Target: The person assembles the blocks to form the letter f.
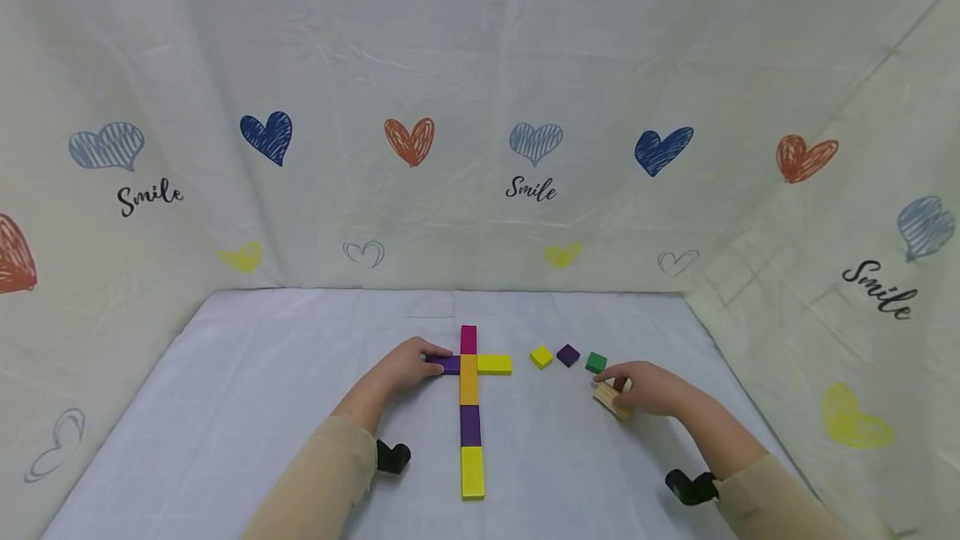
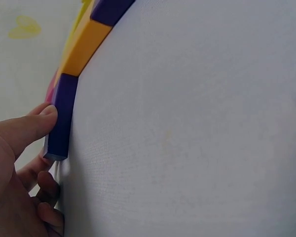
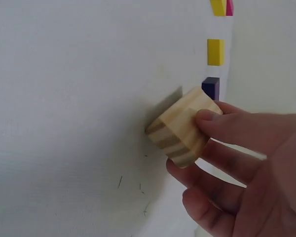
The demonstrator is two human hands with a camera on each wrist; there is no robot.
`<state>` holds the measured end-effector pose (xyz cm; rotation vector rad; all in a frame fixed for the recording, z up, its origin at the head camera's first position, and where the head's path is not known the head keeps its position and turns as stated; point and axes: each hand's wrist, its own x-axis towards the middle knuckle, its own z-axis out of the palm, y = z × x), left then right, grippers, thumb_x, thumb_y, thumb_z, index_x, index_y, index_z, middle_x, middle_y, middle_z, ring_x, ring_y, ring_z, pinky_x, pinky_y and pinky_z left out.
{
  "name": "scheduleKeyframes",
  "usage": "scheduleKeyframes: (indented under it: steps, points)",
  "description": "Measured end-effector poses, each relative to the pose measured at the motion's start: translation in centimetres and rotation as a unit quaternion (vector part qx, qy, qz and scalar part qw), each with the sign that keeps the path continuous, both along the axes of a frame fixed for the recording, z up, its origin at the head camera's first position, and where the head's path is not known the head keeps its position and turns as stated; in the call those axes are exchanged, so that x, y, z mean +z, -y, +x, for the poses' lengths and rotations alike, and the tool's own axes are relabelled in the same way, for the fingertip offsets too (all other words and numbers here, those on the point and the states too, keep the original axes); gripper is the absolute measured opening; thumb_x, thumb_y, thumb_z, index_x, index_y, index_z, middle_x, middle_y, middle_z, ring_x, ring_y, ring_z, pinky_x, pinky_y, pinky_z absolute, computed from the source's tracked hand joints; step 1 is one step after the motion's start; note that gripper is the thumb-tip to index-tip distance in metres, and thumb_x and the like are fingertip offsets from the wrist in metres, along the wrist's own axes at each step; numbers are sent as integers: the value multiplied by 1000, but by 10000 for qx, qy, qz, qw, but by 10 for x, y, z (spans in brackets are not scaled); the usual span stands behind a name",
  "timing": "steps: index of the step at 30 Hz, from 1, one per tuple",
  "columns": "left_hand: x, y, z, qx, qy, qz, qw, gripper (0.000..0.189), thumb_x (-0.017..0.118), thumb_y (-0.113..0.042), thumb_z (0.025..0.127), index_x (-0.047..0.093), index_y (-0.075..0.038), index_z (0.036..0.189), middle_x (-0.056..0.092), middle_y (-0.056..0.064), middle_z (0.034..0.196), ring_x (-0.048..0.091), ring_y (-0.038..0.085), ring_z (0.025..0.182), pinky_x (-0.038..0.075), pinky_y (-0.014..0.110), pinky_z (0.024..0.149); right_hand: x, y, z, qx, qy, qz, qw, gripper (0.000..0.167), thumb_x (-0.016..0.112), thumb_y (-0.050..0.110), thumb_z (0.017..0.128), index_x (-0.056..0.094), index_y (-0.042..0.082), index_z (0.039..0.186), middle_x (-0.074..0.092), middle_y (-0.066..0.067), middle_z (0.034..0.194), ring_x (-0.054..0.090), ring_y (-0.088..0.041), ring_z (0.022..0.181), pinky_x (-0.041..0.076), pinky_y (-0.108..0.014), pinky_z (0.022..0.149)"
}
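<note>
My L hand [image 1: 407, 363] had a pinch grip on the left purple block [image 1: 447, 366], thumb on the near side, fingers round the far side. That block lay on the white cloth [image 1: 225, 407], inner end touching the orange block [image 1: 468, 380], forming the left arm of a cross. Opp. side: the right yellow block [image 1: 495, 365], also against the orange one. The magenta block [image 1: 468, 340] sat at the far end of the upright; nearer me, below the orange, came the lower purple block [image 1: 470, 426], then the bottom yellow block [image 1: 472, 473], all end to end.

My R hand [image 1: 651, 388] held the bare wood block [image 1: 612, 401] btwn thumb & fingers, at a slant (couldn't tell if it touched the cloth). It was just beside the green cube [image 1: 596, 362], on my side of it; the purple cube [image 1: 568, 355] & yellow cube [image 1: 542, 357] sat further left, w/ gaps btwn, yellow closest to the cross.

I had beige sleeves [image 1: 315, 482] on, w/ a black attachment [image 1: 393, 457] near each wrist. Bg: pale backdrop [image 1: 457, 215] printed w/ hearts & "Smile".
</note>
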<state>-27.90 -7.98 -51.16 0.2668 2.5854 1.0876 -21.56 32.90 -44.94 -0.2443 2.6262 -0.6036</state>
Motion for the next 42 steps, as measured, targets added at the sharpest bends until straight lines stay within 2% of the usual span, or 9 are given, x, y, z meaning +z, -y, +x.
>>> scheduleKeyframes:
  steps: [5, 11, 13, 18, 23, 30, 36, 42]
  points:
    - [0, 0, 0, 10, -11, -53, 10000, 27, 68, -17, 93, 75, -26, 118, 62, 7, 124, 51, 32, 122, 38, 54, 108, 1, 0, -1, -132, -76, -246, 9996, 38, 68, 8, 91, 66, 14, 128, 61, -5, 103, 53, -22, 90, 49, -34, 68]
    - [0, 0, 1, 68, 44, -35, 10000, 26, 69, -18, 94, 75, -28, 117, 61, 7, 126, 51, 32, 123, 38, 55, 108, -4, 0, -10, -407, -323, -446, 9977, 41, 69, 14, 92, 65, 15, 132, 63, -5, 108, 55, -22, 92, 49, -32, 69]
    - [0, 0, 1, 64, 30, -38, 10000, 26, 68, -18, 94, 75, -28, 117, 61, 8, 126, 51, 32, 123, 37, 55, 108, -4, 2, -13, -384, -433, -505, 9970, 42, 69, 15, 92, 64, 15, 134, 64, -5, 109, 56, -21, 91, 49, -32, 69]
    - [-1, 0, 1, 77, -24, -38, 10000, 26, 68, -18, 94, 75, -27, 117, 61, 7, 126, 51, 32, 124, 37, 54, 108, -2, 13, -18, -405, -649, -698, 9946, 45, 69, 16, 93, 61, 13, 137, 64, -7, 110, 59, -20, 88, 51, -32, 68]
    - [0, 0, 1, 51, -23, -16, 10000, 26, 68, -17, 94, 75, -27, 117, 61, 8, 126, 51, 32, 124, 37, 54, 108, -2, 27, -26, -602, -858, -906, 9904, 47, 68, 15, 94, 58, 15, 140, 62, -10, 114, 60, -20, 88, 53, -30, 67]
    - [-1, -1, 1, 51, 7, -53, 10000, 27, 69, -18, 93, 75, -27, 118, 60, 8, 126, 51, 32, 122, 39, 55, 107, -9, 50, -47, -923, -1047, -1310, 9815, 45, 67, 15, 95, 59, 18, 139, 61, -9, 118, 62, -20, 87, 53, -31, 66]
    - [-1, -1, 1, 22, 1, -68, 10000, 27, 68, -18, 94, 75, -27, 118, 61, 8, 127, 51, 32, 123, 38, 54, 108, -15, 75, -68, -997, -937, -1842, 9733, 46, 68, 13, 94, 59, 17, 139, 60, -12, 119, 65, -20, 87, 58, -37, 73]
    - [1, -3, 0, 26, -6, -96, 10000, 27, 68, -18, 94, 75, -27, 118, 61, 8, 126, 51, 32, 122, 39, 54, 107, -25, 99, -91, -1047, -756, -2247, 9658, 50, 68, 14, 95, 55, 18, 143, 58, -13, 118, 65, -25, 87, 59, -34, 74]
